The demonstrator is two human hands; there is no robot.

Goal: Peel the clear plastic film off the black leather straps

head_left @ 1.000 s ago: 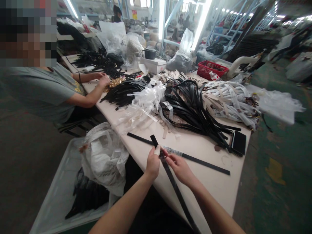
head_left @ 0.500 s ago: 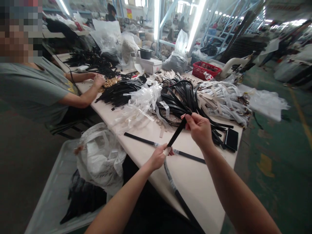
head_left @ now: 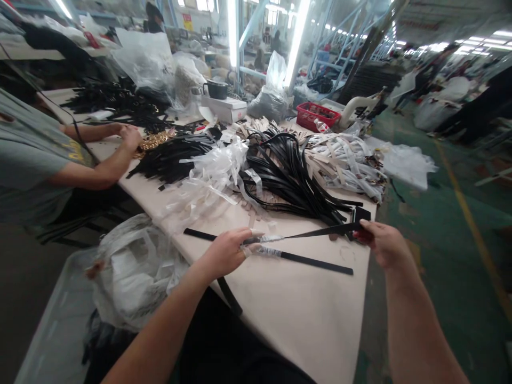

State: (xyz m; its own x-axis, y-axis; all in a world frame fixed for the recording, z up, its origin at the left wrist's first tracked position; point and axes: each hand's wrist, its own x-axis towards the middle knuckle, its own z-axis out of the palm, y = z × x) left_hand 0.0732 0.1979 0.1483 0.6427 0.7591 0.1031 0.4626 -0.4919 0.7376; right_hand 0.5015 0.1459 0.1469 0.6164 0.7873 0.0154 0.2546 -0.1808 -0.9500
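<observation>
A black strap [head_left: 320, 232], wrapped partly in clear plastic, is stretched between my two hands above the table. My left hand [head_left: 228, 252] is closed around its wrapped part, and a black tail hangs below that hand over the table edge. Pinched in my right hand [head_left: 382, 240] is the strap's far end, near the table's right edge. A second black strap [head_left: 316, 263], with plastic around its middle, lies on the table below the held one and passes behind my left hand. A small dark object beside my right hand is partly covered.
On the table [head_left: 304, 309] are a heap of black straps [head_left: 286, 170], plastic strips [head_left: 220, 165], pale strips [head_left: 344, 165] and a red basket [head_left: 316, 116]. A co-worker's hands [head_left: 130, 137] are at gold-coloured pieces [head_left: 154, 141]. A plastic bag [head_left: 136, 272] sits lower left.
My right hand has moved right and down, drawing the strap out sideways. My left hand has shifted left along with it. The view has turned somewhat to the right.
</observation>
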